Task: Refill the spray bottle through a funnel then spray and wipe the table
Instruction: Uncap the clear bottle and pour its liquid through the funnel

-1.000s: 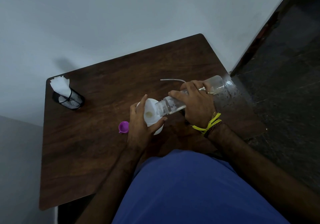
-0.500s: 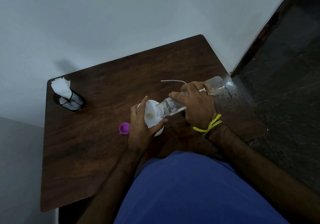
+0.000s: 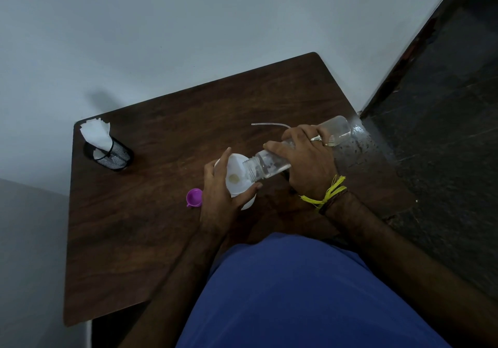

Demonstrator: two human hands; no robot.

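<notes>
Nearest the camera, blue clothing (image 3: 296, 293) filling the lower frame, both forearms reaching forward over the dark wooden desk (image 3: 129, 240). Left hand (image 3: 223, 196) wrapped around a white funnel (image 3: 237, 175), fingers (image 3: 225, 159) curled up along its far-left rim and thumb hooked across the near rim at about 5 o'clock; clamped on the funnel, with whatever stands beneath hidden by the hand, so the spray bottle itself cannot be made out. At 9 o'clock of that hand, just beside it on the desk, a small purple cap (image 3: 194, 198) lying open side up. Right hand (image 3: 310, 164) at 3 o'clock of the funnel, yellow thread band (image 3: 327, 195) at the wrist, rings on two fingers, all fingers curled over a clear plastic bottle (image 3: 272, 163) and gripping it around the middle. Bottle tipped nearly flat, mouth lowered into the funnel bowl at 9 o'clock, base raised toward 2 o'clock near the desk's right edge. Inside the funnel, a small pale yellowish spot at the throat. Beyond the right hand, at 11 o'clock, a thin clear tube (image 3: 269, 124) lying on the desk. Far off at 10 o'clock, near the desk's back-left corner, a black mesh holder (image 3: 113, 156) with white tissue (image 3: 97, 134) standing in it. Behind everything, a pale wall.
</notes>
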